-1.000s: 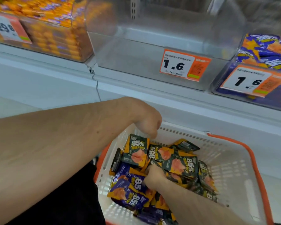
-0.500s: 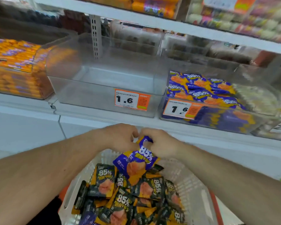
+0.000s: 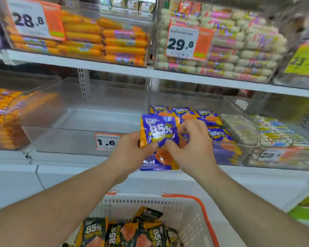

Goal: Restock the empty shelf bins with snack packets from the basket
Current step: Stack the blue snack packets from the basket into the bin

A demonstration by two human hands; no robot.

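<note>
A purple and orange snack packet (image 3: 157, 132) marked 85% is held upright in front of the shelf, and more purple packets seem to lie stacked behind it. My left hand (image 3: 130, 154) pinches its left edge with thumb on the front. My right hand (image 3: 191, 145) pinches its right side. Behind my left hand stands an empty clear shelf bin (image 3: 75, 132) with a 1.6 price tag. Right of it is a clear bin (image 3: 227, 154) partly filled with the same purple packets. The white basket (image 3: 178, 207) with an orange handle sits low, holding several dark green and orange packets (image 3: 125, 234).
A bin of orange sausage sticks (image 3: 2, 118) is at the left. Bins of pale wrapped snacks (image 3: 282, 136) are at the right. The upper shelf (image 3: 114, 66) carries full bins with 28.8 and 29.8 tags. A white ledge (image 3: 78, 175) runs below the bins.
Both hands have risen from the basket rim with the purple packets to the height of the bins. One second ago my right hand was reaching among the packets inside the basket.
</note>
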